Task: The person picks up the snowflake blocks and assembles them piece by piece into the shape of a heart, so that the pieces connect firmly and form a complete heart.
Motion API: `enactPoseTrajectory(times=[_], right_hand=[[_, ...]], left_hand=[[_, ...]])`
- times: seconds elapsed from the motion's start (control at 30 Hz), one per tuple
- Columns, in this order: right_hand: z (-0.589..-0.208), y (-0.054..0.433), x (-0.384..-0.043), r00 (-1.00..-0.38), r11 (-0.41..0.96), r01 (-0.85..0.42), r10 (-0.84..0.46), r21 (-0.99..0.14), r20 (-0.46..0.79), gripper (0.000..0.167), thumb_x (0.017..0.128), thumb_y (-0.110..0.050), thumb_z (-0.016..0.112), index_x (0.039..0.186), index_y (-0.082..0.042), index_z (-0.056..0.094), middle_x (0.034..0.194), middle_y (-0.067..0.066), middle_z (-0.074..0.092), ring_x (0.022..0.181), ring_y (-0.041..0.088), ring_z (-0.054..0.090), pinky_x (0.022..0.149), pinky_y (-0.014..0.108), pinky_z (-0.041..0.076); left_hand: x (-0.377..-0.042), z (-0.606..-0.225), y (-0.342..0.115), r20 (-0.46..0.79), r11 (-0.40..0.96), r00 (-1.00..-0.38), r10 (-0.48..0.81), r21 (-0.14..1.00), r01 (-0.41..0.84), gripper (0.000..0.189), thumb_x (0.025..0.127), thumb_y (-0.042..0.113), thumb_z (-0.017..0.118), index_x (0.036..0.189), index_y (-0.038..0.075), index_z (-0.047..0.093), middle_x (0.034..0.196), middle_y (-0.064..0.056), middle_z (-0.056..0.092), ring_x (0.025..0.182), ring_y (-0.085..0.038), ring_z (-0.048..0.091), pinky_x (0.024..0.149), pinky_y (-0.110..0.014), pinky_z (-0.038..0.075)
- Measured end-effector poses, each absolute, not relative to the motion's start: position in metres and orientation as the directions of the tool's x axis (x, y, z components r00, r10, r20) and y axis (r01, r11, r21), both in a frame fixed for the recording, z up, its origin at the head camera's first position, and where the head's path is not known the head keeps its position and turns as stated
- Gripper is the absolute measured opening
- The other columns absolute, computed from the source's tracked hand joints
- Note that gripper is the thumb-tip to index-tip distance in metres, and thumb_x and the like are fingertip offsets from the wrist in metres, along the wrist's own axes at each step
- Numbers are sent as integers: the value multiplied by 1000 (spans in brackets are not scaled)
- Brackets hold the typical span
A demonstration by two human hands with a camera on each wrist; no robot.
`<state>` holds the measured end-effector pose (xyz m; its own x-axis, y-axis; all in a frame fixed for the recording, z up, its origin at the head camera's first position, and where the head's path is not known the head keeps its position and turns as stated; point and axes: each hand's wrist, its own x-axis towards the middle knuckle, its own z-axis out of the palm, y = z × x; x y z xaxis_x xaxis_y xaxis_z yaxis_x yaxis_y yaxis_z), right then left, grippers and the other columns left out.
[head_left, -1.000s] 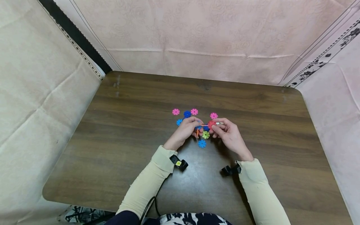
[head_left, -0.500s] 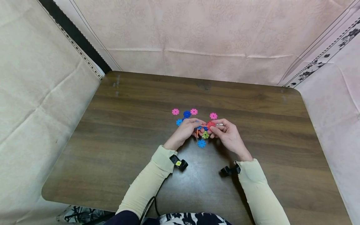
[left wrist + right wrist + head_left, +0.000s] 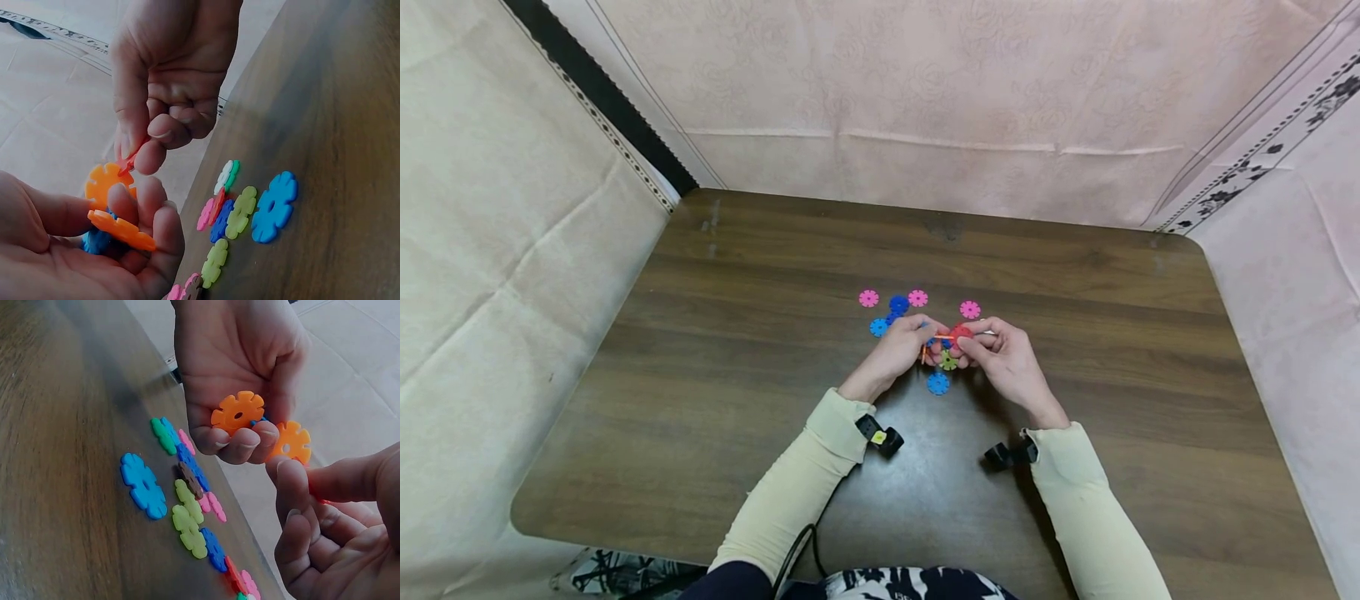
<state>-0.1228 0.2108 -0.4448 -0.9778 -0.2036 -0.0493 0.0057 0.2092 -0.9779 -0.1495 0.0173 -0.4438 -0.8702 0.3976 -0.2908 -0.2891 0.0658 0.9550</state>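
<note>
My left hand (image 3: 891,354) grips a small cluster of slotted plastic discs. In the left wrist view it has one upright orange disc (image 3: 103,184), another orange disc (image 3: 122,230) lying across the fingers, and a blue disc (image 3: 95,241) partly hidden behind. Between thumb and index finger, my right hand (image 3: 1009,360) pinches a red slotted disc (image 3: 961,334). The red disc's edge meets the upright orange one, its slots mostly covered by fingertips. Both hands are raised above the table, close together.
On the brown wooden table (image 3: 737,375) lie several loose slotted discs: a light blue disc (image 3: 144,486), a yellow-green disc (image 3: 189,531), a pink disc (image 3: 868,298) and others, clustered under and beyond the hands. Pale cloth (image 3: 925,100) hangs behind the table.
The hands have drawn slightly closer together. The red disc has shifted a little left toward the orange disc, and the orange pieces have turned slightly. The loose discs stay in place.
</note>
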Motion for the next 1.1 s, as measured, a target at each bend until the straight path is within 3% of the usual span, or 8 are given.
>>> enactPoseTrajectory(times=[0.13,0.3,0.53,0.77,0.97,1.1], right_hand=[[-446,210,-124,-980,221,-11,-195,-975,-33,24,95,-15,64,111,2,60,88,18,72,69,24,69,63,39,58],[-448,210,-125,-983,223,-10,-183,-975,-32,26,94,-14,65,112,4,60,86,18,72,71,33,68,64,37,58],[-447,210,-126,-985,215,11,-165,-977,-48,26,94,-13,65,111,5,61,87,24,71,69,32,69,62,34,58],[-446,206,-126,-987,176,0,-156,-984,-28,26,93,-8,65,114,7,62,92,26,70,66,25,68,62,30,57],[-450,208,-125,-988,184,-24,-154,-983,-4,26,94,-10,64,115,5,61,92,24,71,66,26,65,62,31,57],[-452,210,-125,-986,176,-27,-165,-984,-2,28,96,-16,63,117,2,60,88,22,71,69,34,66,65,35,57]], left_hand=[[-150,-446,18,-283,68,-872,398,958,-280,29,105,19,43,111,-1,63,80,-14,60,68,-23,60,76,-45,54],[-148,-447,20,-273,72,-879,390,961,-267,30,105,18,41,113,-3,63,76,-8,58,67,-23,59,75,-44,54],[-148,-446,23,-270,91,-886,378,963,-254,31,105,17,41,114,-3,63,75,-9,59,69,-26,61,79,-51,53],[-148,-444,24,-242,101,-890,386,970,-220,30,105,16,41,113,-3,63,86,-20,61,70,-23,60,79,-50,53],[-148,-444,20,-255,42,-877,408,964,-261,32,105,17,42,115,-5,62,82,-11,60,70,-21,59,75,-40,55],[-150,-446,17,-270,1,-866,420,955,-297,33,105,19,43,118,-4,63,84,-10,62,71,-20,59,78,-43,54]])
